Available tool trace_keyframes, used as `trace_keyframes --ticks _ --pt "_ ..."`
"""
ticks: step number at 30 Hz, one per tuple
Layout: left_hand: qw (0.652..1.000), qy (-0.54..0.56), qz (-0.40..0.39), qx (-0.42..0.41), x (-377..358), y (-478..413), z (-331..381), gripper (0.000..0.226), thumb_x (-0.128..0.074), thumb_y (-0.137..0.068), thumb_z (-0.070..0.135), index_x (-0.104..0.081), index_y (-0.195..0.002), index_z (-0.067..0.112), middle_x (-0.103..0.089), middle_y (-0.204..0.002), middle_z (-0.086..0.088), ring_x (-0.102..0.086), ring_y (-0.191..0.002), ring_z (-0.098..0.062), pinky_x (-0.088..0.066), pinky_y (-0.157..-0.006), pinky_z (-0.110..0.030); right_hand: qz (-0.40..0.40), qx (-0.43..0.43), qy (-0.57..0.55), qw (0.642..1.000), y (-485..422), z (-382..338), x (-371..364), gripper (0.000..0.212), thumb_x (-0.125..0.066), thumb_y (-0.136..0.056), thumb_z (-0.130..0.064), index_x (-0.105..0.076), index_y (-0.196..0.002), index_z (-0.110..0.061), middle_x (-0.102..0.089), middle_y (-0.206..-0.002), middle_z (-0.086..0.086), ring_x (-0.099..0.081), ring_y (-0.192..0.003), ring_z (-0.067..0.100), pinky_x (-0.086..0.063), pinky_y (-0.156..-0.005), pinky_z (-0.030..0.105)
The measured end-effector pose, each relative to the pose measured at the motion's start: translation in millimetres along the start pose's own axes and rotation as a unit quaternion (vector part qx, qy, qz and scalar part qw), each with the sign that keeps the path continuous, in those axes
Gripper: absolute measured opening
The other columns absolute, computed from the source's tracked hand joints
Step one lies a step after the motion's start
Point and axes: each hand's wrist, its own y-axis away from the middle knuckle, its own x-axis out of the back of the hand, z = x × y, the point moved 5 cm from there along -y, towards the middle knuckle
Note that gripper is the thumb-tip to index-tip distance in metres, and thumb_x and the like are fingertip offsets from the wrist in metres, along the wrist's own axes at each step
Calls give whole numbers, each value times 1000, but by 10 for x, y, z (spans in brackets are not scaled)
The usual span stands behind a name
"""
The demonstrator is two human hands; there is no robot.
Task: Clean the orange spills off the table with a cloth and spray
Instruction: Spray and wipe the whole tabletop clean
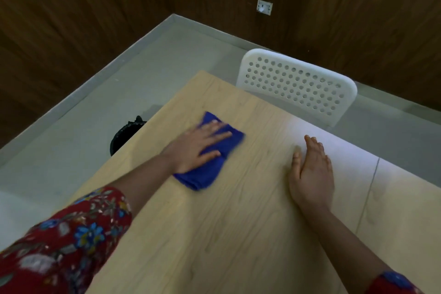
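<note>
Blue folded cloth (206,174) sits on the pale wood-grain desk (226,234), towards its far left corner, and the left hand (198,148) is right on top of it. Palm down, fingers straight and spread, thumb out to the side: that hand presses flat on the fabric, with no curl round it. The cloth's edges look smeared with blur, most of all along its right and near sides.

Over to the right hand (312,169): flat on the bare desk, palm down, fingers straight and close together, pointing away from the person. It lies well apart from the cloth and holds nothing. A thin seam (368,193) runs across the desk top just to its right.

Both forearms are bare, with a red floral sleeve (66,241) pushed up on the left arm and a scrap of the same red print (391,281) showing at the lower right.

Beyond the far edge of the desk stands a white plastic chair (296,83), its back dotted with round holes. Down on the grey floor (95,114), tucked beside the desk's left edge, is a black bin with a black liner (124,136), partly hidden by the desk. Dark wood-panelled walls (71,19) meet in the corner, and a small white socket plate (264,7) sits on the right-hand one.
</note>
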Motion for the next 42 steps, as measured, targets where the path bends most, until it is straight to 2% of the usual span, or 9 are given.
trace_keyframes --ticks 4,7,14,18,22,25,30,38,42 --pt "948 -10 52 314 134 -211 -774 60 -20 -98 56 -17 -153 33 -11 -162 3 -9 -149 -19 -15 -119 -48 -8 -2 32 999 -22 15 -35 58 -16 -97 -44 -22 -151 -23 -25 -158 1 -15 -148 14 -11 -121 36" --pt "913 0 41 406 159 -666 -690 61 -20 -100 53 -9 -155 30 -4 -163 1 -2 -150 -20 -7 -120 -45 -14 -4 48 999 -38 39 -68 59 -15 -96 -45 -21 -151 -24 -22 -159 0 -13 -148 14 -11 -121 36" --pt "998 1 -55 -44 25 -450 96 60 -29 -96 62 -19 -151 41 -6 -162 15 -2 -149 -7 -1 -119 -33 -21 -2 33 999 -13 39 -34 59 -18 -96 -45 -21 -152 -25 -22 -159 -1 -13 -148 13 -12 -121 37" --pt "985 -32 18 171 233 -334 -958 64 -16 -93 68 -19 -150 41 -15 -161 9 -16 -147 -15 -22 -115 -50 -23 -4 64 998 -17 15 -52 60 -15 -95 -46 -21 -151 -26 -21 -160 1 -12 -148 14 -10 -121 37" --pt "925 23 4 379 258 -849 -1226 67 -22 -95 64 -8 -154 35 -5 -163 0 -7 -149 -24 -14 -118 -48 -34 0 82 996 -18 36 -72 62 -13 -94 -50 -19 -152 -28 -17 -160 1 -9 -149 14 -8 -121 36" --pt "934 7 -5 358 257 -1268 -1059 70 -21 -94 67 -6 -154 35 1 -163 3 2 -150 -23 -3 -119 -47 -28 -6 84 996 -30 32 -84 64 -14 -93 -52 -22 -152 -27 -20 -160 2 -12 -148 16 -12 -121 38" --pt "993 5 -27 112 174 -1097 -626 59 -29 -97 62 -12 -151 45 -4 -160 19 2 -147 -6 4 -117 -41 -36 -8 80 996 -34 33 -85 66 -14 -92 -53 -22 -152 -27 -21 -160 0 -13 -148 15 -13 -121 39" --pt "947 23 -14 320 233 -1490 -1089 58 -19 -100 55 -10 -154 35 -1 -162 10 2 -149 -15 -2 -119 -47 -27 -10 78 997 -42 28 -88 66 -12 -92 -51 -23 -152 -26 -22 -159 1 -14 -148 15 -12 -120 37" --pt "984 -8 -2 178 65 -1720 -255 55 -26 -101 47 -17 -153 31 -12 -162 7 -9 -149 -17 -11 -120 -44 -36 -9 61 997 -52 20 -79 64 -14 -93 -49 -19 -153 -27 -19 -160 -1 -13 -148 13 -9 -120 33"
